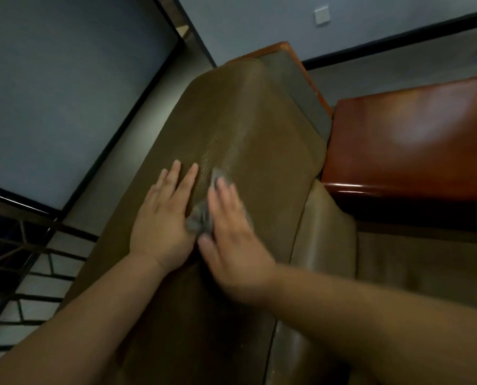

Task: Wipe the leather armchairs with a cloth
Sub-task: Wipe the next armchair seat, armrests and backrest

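Here the left hand [162, 220] lies flat, fingers straight, on the olive leather armchair [248, 129] back. Just beside it, the blurred right hand [231, 237] presses a grey cloth [201, 220] against the leather with fingers extended. A glossy wooden tabletop [415, 140] stands beside the armchair.

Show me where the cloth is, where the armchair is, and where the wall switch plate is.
cloth [201, 219], head view, on the grey bunched part between the two hands.
armchair [259, 134], head view, on its bare olive leather.
wall switch plate [321, 15], head view, on its middle.
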